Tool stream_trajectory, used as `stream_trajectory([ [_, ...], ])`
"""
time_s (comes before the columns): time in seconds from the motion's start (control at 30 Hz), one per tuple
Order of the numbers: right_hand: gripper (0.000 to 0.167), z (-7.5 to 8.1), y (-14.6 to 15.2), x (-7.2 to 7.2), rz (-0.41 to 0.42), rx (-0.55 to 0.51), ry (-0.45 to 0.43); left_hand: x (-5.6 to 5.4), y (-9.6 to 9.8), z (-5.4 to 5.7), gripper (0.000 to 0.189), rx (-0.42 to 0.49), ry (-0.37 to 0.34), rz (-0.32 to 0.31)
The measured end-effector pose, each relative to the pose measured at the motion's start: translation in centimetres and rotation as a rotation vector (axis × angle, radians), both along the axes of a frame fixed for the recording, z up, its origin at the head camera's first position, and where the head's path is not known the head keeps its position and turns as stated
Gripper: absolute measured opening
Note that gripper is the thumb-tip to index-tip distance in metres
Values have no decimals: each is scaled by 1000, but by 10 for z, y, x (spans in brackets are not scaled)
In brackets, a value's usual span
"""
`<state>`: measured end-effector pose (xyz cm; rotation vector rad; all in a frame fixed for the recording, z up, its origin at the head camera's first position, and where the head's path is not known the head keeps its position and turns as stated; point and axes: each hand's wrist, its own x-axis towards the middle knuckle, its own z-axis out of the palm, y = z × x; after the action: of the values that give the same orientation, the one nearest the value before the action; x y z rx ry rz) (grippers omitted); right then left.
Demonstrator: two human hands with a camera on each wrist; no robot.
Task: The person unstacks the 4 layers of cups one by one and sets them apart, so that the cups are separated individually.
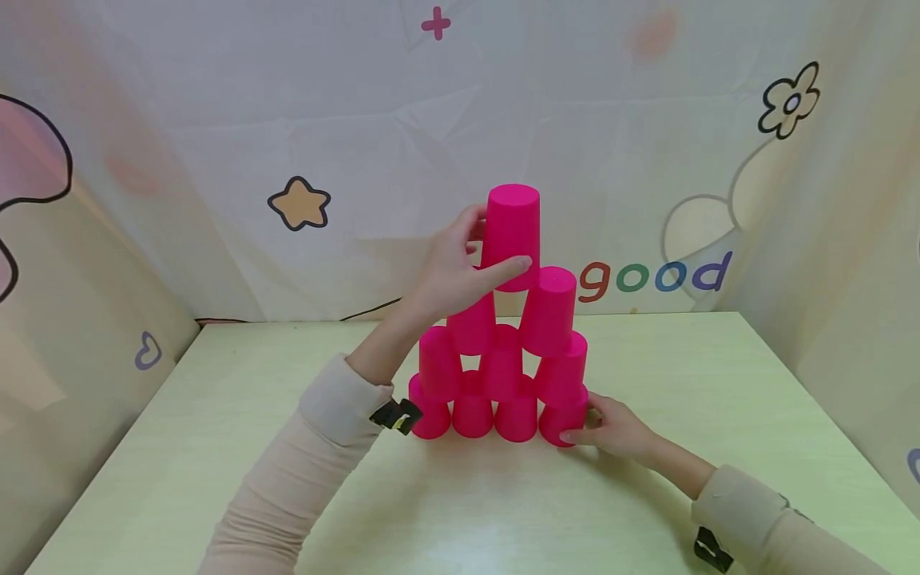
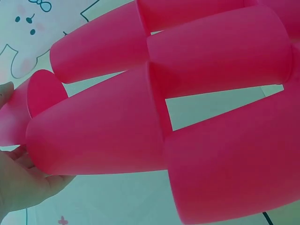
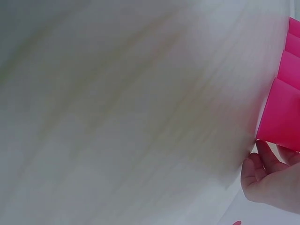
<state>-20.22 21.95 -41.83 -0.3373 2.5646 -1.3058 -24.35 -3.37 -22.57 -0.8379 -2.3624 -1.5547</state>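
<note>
Upside-down bright pink cups stand stacked as a pyramid, with several in the bottom row (image 1: 472,415) and two in the upper tier, one a cup (image 1: 549,311) at right. My left hand (image 1: 453,271) grips the topmost cup (image 1: 513,228), its thumb across the front low down and its fingers round the far left side. That cup overlaps the two below it in the head view; the left wrist view shows it (image 2: 14,117) at the left edge. Low at the right, my right hand (image 1: 621,431) holds the end cup (image 1: 561,423) of the bottom row between thumb and fingers.
The pyramid stands on a pale yellow-green table (image 1: 216,447). Behind it hangs a light cloth backdrop (image 1: 359,144) with a printed star and the word "good". More cloth closes in the left and right sides.
</note>
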Motion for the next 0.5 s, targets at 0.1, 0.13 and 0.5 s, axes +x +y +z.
stream_trajectory([
  [0.1, 65, 0, -1, 0, 2, 5, 2, 2, -3, 1, 62, 24, 25, 9],
  [0.13, 65, 0, -1, 0, 3, 5, 2, 2, -5, 1, 62, 36, 33, 9],
  [0.5, 66, 0, -1, 0, 5, 4, 4, 10, -21, 2, 62, 88, 88, -1],
])
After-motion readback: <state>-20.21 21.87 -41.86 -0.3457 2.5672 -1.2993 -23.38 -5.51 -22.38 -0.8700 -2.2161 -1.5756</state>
